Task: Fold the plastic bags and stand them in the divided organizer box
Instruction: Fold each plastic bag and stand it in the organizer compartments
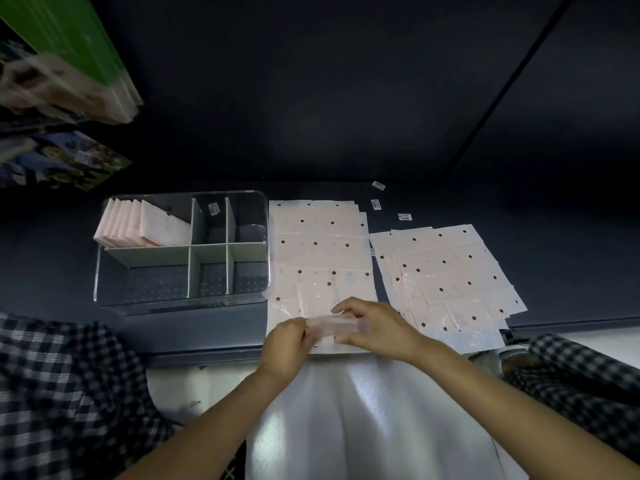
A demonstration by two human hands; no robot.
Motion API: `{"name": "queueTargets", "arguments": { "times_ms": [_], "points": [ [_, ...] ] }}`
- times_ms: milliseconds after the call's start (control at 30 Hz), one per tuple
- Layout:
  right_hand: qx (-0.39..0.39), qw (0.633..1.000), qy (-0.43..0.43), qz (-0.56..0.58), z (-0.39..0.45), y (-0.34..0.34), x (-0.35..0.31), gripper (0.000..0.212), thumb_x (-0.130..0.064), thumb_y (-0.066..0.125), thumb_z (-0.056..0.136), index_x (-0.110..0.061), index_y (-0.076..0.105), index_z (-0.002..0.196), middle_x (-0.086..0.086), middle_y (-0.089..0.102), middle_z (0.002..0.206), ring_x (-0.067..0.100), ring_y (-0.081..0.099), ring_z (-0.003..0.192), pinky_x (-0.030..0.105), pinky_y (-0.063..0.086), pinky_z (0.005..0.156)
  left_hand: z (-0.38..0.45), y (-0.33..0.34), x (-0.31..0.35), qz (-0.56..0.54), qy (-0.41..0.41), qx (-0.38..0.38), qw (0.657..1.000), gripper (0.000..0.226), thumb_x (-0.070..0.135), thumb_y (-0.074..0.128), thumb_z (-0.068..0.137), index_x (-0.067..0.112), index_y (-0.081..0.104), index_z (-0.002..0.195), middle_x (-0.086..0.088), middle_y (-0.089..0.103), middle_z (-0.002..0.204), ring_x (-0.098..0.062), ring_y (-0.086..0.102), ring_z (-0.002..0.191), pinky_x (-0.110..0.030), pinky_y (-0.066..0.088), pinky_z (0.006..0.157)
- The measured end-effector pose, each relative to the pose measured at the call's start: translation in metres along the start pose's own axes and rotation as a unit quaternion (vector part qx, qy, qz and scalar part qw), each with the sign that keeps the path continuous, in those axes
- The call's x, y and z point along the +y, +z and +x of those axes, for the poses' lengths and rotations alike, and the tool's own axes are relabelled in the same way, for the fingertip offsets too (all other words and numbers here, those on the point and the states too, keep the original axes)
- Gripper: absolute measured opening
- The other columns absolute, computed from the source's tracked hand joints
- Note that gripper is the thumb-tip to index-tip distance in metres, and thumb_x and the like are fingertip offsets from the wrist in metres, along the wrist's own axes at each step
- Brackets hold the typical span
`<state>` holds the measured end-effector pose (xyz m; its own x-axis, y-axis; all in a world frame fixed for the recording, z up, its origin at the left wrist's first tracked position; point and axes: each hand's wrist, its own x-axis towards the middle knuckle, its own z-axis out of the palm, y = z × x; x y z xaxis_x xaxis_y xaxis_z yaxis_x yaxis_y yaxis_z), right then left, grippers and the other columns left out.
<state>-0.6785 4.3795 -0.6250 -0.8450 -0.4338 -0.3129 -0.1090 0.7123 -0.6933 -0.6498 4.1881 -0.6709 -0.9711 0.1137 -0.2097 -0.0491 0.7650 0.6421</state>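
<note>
- The left hand (pixel 284 344) and right hand (pixel 374 327) hold a bag (pixel 334 323) between them at the near edge of the worktop (pixel 571 265); the bag is blurred, a narrow pale strip running from hand to hand.
- Left fingers curl round the strip's left end; the right thumb and fingers pinch its right end.
- Under the hands lies a flat stack (pixel 318 244) of pale pink bags with dark dots, just right of the box (pixel 180 247).
- A second stack (pixel 446 271), fanned and turned at an angle, lies further right.
- The clear box has grey dividers (pixel 207 249); folded bags (pixel 138 225) stand leaning in its far-left compartment.
- Three small labels (pixel 377 202) lie on the worktop beyond the stacks.
- A white cloth (pixel 363 410) covers the lap, with checked sleeves (pixel 59 375) at both sides.
</note>
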Motion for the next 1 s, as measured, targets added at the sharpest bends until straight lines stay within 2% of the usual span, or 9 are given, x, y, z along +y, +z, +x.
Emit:
{"name": "queueTargets", "arguments": {
  "times_ms": [100,200,333,433,533,667,733,833,1000],
  "points": [
    [0.031,0.991,0.057,0.116,0.01,0.005,0.009,0.018,-0.02,0.073,0.081,-0.023,0.061,0.093,0.0,0.068,0.09,0.019,0.064,0.086,0.033,0.051,0.082,0.004,0.0,0.0,-0.084,-0.056,0.008,0.995,0.012,0.021,0.062,0.09,0.011,0.062,0.097,-0.005,0.067,0.077,-0.027,0.059,0.075,-0.029,0.04,0.062],
    [0.057,0.983,0.116,0.133,0.024,0.012,0.01,0.022,-0.022,0.069,0.084,-0.023,0.053,0.07,-0.007,0.06,0.064,0.011,0.053,0.065,0.017,0.041,0.063,0.007,-0.001,0.0,-0.127,-0.089,0.019,0.988,0.018,0.015,0.065,0.088,0.011,0.047,0.092,0.005,0.048,0.058,-0.022,0.045,0.065,-0.025,0.033,0.056],
    [0.055,0.979,0.17,0.096,0.042,0.017,0.011,0.031,-0.031,0.063,0.089,-0.02,0.052,0.063,-0.01,0.05,0.058,0.005,0.042,0.057,0.019,0.036,0.056,0.003,-0.003,0.003,-0.154,-0.09,0.051,0.983,0.048,0.011,0.062,0.09,0.017,0.04,0.132,0.001,0.056,0.096,-0.015,0.056,0.081,-0.022,0.041,0.07],
    [0.046,0.976,0.195,0.082,0.051,0.019,0.013,0.025,-0.034,0.061,0.09,-0.013,0.061,0.076,-0.001,0.06,0.074,0.011,0.053,0.071,0.024,0.043,0.07,-0.011,-0.002,0.0,0.01,0.025,0.105,0.994,0.055,0.018,0.06,0.091,0.019,0.036,0.141,-0.002,0.046,0.131,-0.019,0.048,0.116,-0.03,0.041,0.093],
    [0.046,0.975,0.207,0.07,0.056,0.019,0.012,0.034,-0.034,0.061,0.09,-0.001,0.065,0.084,0.003,0.061,0.075,0.014,0.054,0.072,0.026,0.044,0.071,-0.022,0.004,-0.008,0.196,0.184,0.005,0.963,0.058,0.031,0.05,0.095,0.017,0.029,0.147,-0.005,0.025,0.156,-0.027,0.021,0.144,-0.039,0.013,0.118],
    [0.053,0.975,0.211,0.055,0.056,0.021,0.008,0.024,-0.034,0.059,0.091,-0.013,0.062,0.081,-0.001,0.063,0.079,0.014,0.057,0.078,0.027,0.045,0.074,-0.022,0.011,-0.024,0.293,0.194,-0.098,0.931,0.074,0.054,0.024,0.098,0.017,-0.015,0.15,-0.005,-0.026,0.154,-0.02,-0.031,0.139,-0.039,-0.023,0.112],
    [0.113,0.977,0.182,0.009,0.049,0.025,0.003,0.016,-0.032,0.058,0.092,-0.016,0.06,0.094,-0.002,0.063,0.087,0.016,0.059,0.085,0.029,0.047,0.076,-0.02,0.011,-0.029,0.307,0.191,-0.11,0.926,0.078,0.059,0.021,0.097,0.018,-0.022,0.147,-0.007,-0.029,0.154,-0.021,-0.031,0.139,-0.038,-0.021,0.114],
    [0.194,0.969,-0.006,-0.152,0.032,0.035,0.0,0.023,-0.017,0.054,0.094,-0.009,0.058,0.115,0.007,0.063,0.111,0.025,0.059,0.1,0.032,0.047,0.084,-0.016,0.013,-0.034,0.321,0.201,-0.117,0.918,0.081,0.063,0.025,0.095,0.023,-0.025,0.145,-0.01,-0.03,0.153,-0.023,-0.031,0.14,-0.038,-0.02,0.114],
    [0.002,0.967,-0.139,-0.214,0.022,0.053,0.009,0.047,-0.023,0.035,0.102,-0.015,0.025,0.148,0.0,0.024,0.155,0.012,0.017,0.145,0.022,0.004,0.118,-0.012,0.012,-0.033,0.313,0.205,-0.12,0.92,0.08,0.063,0.035,0.091,0.025,-0.003,0.151,-0.016,-0.021,0.155,-0.026,-0.031,0.138,-0.039,-0.024,0.111]
  ]
}}
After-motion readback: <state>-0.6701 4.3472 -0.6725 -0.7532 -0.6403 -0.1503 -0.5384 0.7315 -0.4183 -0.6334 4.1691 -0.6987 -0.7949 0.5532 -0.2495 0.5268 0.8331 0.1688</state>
